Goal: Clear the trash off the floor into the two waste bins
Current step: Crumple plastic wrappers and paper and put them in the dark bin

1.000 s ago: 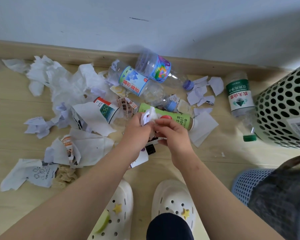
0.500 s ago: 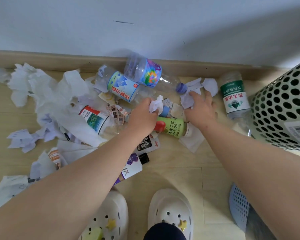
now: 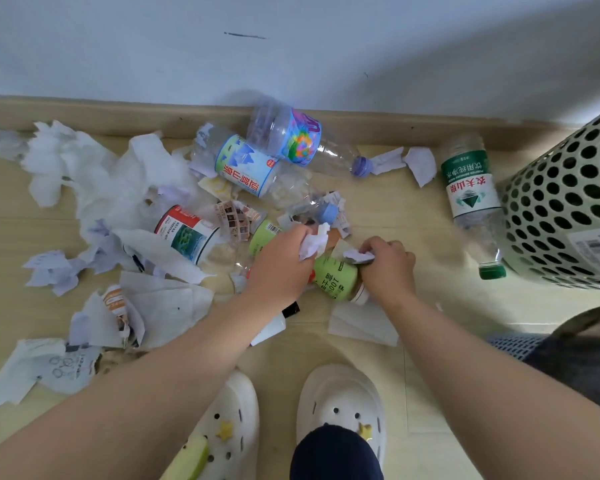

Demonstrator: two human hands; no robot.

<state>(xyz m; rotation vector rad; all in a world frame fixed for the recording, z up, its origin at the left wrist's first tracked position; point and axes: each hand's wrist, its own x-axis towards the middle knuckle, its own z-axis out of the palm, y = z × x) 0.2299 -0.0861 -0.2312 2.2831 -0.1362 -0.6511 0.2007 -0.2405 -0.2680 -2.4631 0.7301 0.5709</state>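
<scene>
1. So we're crouching over the trash pile on the floor [image 3: 413, 216], and both hands are meeting right over the green bottle [image 3: 336, 277]. It's lying on its side with its long axis running roughly left-right, pale cap end pointing toward our right hand [image 3: 388, 268].
2. Our left hand [image 3: 281, 268] is clenching a crumpled paper wad [image 3: 312, 242]; the wad is poking out past the knuckles toward the wall.
3. Our right hand's fingers [image 3: 378, 245] are curling shut on a smaller paper scrap [image 3: 359, 256], and that hand is sitting just beside the bottle's cap end. We can't tell whether it's actually touching the bottle.
4. We're guessing the next bit turns on the bins: the perforated bin [image 3: 561, 216] and the blue basket [image 3: 513, 344] are both off to our right, so the right hand is the nearer one for a drop.
5. Plenty is waiting yet: tissue sheets [image 3: 94, 174] on the left, clear bottles [image 3: 284, 136] by the baseboard, and a water bottle [image 3: 471, 195] lying lengthwise just beside the perforated bin.
</scene>
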